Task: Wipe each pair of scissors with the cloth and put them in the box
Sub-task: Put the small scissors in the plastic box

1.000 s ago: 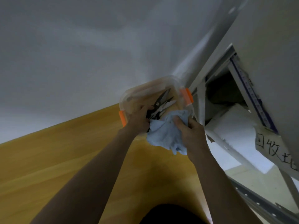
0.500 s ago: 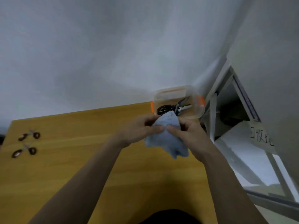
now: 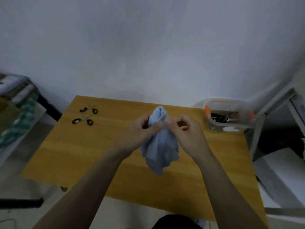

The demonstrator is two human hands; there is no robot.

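We are holding the blue cloth (image 3: 159, 142) up over the middle of the wooden table (image 3: 92, 151), both hands together at its gathered top. Our left hand (image 3: 141, 133) is curling its fingers round the bunched fabric, thumb lying across the front, and our right hand (image 3: 186, 132) is pinching the same bunch from the other side, fingertips meeting the left thumb. The rest of the cloth is hanging down in loose folds between our wrists, its lowest point dangling above the table.

The clear plastic box (image 3: 229, 115) with orange clips is sitting at the far right corner of the table, open on top, and dark-handled scissors are lying inside it; we cannot tell how many through the blur. Near the far left corner two more pairs are waiting on the bare wood: the farther pair of scissors (image 3: 89, 109) close to the far edge, and the nearer pair of scissors (image 3: 83, 121) just beside it toward us. Both are lying flat with their dark handle loops spread apart, well away from our hands and the box
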